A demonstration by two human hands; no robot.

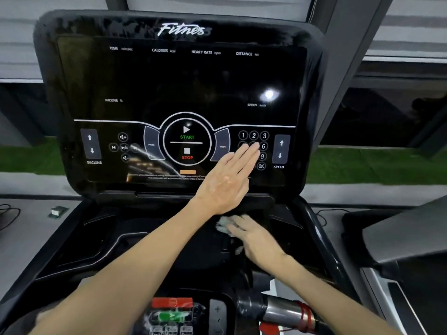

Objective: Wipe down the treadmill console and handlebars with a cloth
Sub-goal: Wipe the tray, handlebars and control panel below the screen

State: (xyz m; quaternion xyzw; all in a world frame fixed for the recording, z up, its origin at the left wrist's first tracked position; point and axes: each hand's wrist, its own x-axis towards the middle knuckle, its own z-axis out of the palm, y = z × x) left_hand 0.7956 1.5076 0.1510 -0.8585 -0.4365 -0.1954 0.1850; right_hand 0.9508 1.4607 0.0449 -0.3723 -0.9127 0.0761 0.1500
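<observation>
A person's left hand [227,182] lies flat against the treadmill console [179,81], fingers straight and close together, holding nothing. The fingertips cover part of the number keypad [254,135], just right of the round START and STOP ring [186,141].

The right hand [254,238] rests lower down on a cloth [223,225] in the black tray [145,238] beneath the screen. The hand is blurred, so it is unclear whether its fingers curl round the cloth or lie flat on it. The cloth is pale, whitish with a green tinge, and looks soft and crumpled. Only a small bunch of it shows, past the fingertips.

The console is a broad, glossy black panel with rounded corners, tilted back. White script lettering runs along its top edge, with thin white labels for time, calories, heart rate and distance below. Grey arrow keys for incline and speed flank the controls. Smears streak the gloss to the lower left of the ring, and a bright spot of light [269,94] reflects at the upper right. The tray is moulded matt plastic with curved recesses.

At the bottom edge sits a smaller control panel [173,310] with a red and a green button. Beside it is a shiny metal bar [287,310], black at one end and bound with red cord.
</observation>
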